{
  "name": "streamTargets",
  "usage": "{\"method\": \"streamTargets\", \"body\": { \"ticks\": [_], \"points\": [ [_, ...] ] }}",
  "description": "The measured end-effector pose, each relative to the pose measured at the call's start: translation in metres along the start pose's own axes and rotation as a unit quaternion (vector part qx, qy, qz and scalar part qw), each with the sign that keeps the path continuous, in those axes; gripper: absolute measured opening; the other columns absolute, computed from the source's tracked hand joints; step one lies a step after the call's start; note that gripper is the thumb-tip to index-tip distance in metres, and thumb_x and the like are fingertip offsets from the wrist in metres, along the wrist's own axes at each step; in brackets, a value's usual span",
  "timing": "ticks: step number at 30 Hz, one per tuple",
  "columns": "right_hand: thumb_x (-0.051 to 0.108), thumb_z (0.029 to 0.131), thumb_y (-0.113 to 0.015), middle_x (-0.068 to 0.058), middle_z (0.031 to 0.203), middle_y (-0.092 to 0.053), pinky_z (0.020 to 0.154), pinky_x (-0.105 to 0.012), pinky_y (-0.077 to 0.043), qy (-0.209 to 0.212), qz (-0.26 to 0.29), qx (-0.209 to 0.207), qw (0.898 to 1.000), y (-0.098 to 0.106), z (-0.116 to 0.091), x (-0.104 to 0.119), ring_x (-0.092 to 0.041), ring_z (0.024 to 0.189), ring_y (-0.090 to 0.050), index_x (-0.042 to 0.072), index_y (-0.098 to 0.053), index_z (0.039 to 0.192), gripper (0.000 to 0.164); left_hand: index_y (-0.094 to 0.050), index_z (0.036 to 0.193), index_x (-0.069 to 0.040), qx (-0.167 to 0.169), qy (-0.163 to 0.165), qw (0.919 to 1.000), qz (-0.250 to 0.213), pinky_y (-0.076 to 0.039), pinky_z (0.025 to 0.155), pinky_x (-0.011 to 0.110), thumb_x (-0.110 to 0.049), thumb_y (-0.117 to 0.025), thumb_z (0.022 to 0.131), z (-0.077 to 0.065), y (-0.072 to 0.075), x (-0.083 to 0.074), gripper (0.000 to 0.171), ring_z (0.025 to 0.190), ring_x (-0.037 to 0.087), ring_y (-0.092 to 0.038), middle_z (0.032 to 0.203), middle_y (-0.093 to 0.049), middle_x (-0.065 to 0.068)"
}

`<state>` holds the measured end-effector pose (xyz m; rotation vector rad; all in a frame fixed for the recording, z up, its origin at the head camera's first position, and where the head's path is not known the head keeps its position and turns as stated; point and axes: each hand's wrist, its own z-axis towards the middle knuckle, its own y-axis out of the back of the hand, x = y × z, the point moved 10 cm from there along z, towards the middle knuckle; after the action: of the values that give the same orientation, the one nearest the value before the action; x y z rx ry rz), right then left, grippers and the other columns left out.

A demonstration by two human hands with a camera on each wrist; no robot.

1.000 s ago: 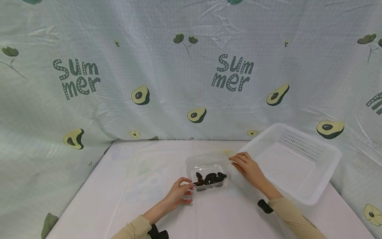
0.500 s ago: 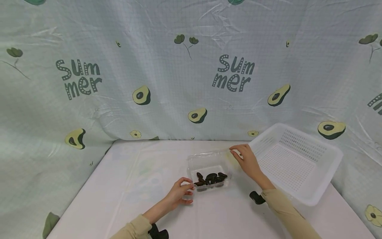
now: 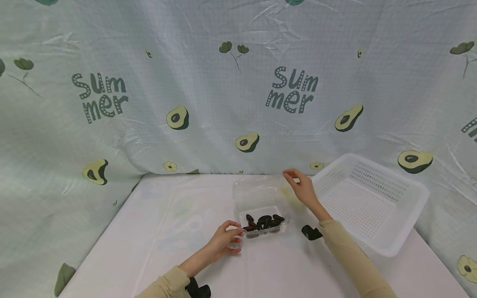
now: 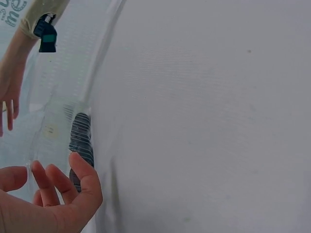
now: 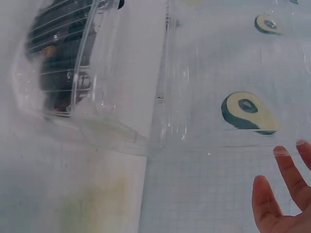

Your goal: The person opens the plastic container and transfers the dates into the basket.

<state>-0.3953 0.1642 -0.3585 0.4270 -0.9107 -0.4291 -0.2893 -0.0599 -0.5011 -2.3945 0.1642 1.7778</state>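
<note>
i have the left hand (image 3: 220, 243) at the near left corner of the clear container (image 3: 261, 210), thumb and forefinger pinching the plastic, the other fingers loosely bent and apart. my right hand (image 3: 304, 191) is up by the far right corner of the raised lid (image 3: 257, 191), thumb and fingers spread in a relaxed way, a fingertip at the lid's edge — the right wrist view shows a clear gap between them. the container sits in the middle of the table, with dark oval pieces (image 3: 264, 220) clustered toward its front. the lid stands behind them, between the pieces and the back wall, though i can see straight through it. to the right is a big white basket (image 3: 361, 207) with a perforated floor, tilted; my right forearm runs close along its left side. each cuff carries a black device (image 3: 311, 232). underneath is a white table (image 3: 261, 273) with faint coloured patches; beyond, a pale hanging sheet (image 3: 208, 82) covers the back and sides, lightly creased, printed with avocados, flowers and the word "summer".
</note>
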Motion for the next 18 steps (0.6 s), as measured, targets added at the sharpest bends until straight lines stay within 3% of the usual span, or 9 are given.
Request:
{"method": "streamTargets", "body": {
  "ticks": [8,18],
  "points": [
    [0.030,0.096,-0.038,-0.022,0.119,-0.054,0.079,-0.041,-0.049,-0.083,0.080,0.083,0.990,-0.018,0.004,-0.015,-0.036,0.112,-0.049,0.000,-0.047,0.122,0.041,-0.047,0.109,-0.002,-0.015,-0.003,0.9998,-0.016,-0.050,0.058,0.026,-0.020,-0.053,0.089,0.001,0.003,0.001,0.028,0.070,0.009,-0.055,0.092,-0.061,0.003],
    [0.041,0.097,-0.028,-0.024,0.134,-0.039,0.098,-0.050,-0.034,-0.180,0.143,0.151,0.961,-0.047,0.010,-0.044,-0.040,0.123,-0.037,0.000,-0.030,0.135,0.057,-0.049,0.106,-0.002,-0.033,-0.008,0.9988,-0.034,-0.049,0.058,0.026,-0.017,-0.051,0.090,0.005,0.009,-0.002,0.022,0.070,0.008,-0.054,0.089,-0.060,0.000]
  ]
}}
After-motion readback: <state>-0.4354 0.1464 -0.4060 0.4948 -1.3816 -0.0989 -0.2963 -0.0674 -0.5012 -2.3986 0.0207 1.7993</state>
